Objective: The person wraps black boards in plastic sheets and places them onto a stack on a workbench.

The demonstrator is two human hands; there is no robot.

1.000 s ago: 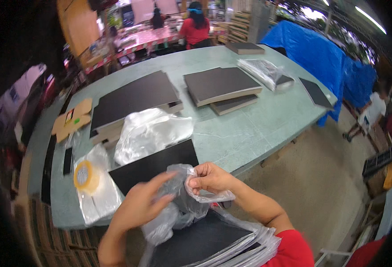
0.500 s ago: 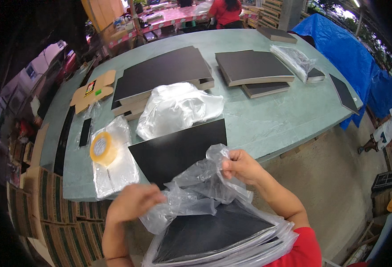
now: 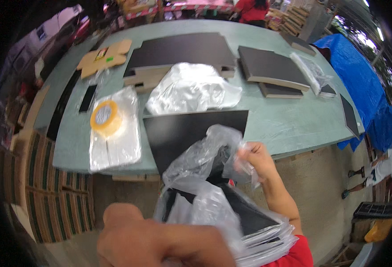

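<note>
A pile of flat black panels in clear plastic sleeves lies close against me at the bottom. Above it, my right hand is closed on the crumpled top of a clear plastic bag. My left hand looms large and blurred at the lower left, in front of the pile; its fingers are too smeared to read. A bare black panel projects over the near table edge, partly behind the bag. Just beyond it sits a heap of clear plastic.
On the green table, a tape roll rests on flat plastic sleeves. Further off are stacked black panels, more black panels and a cardboard piece. A blue tarp and a person in white are at right.
My left hand has come off the bag's left side and moved down, much nearer the camera. The right hand still grips the plastic, which is pulled more open. The view has shifted.
</note>
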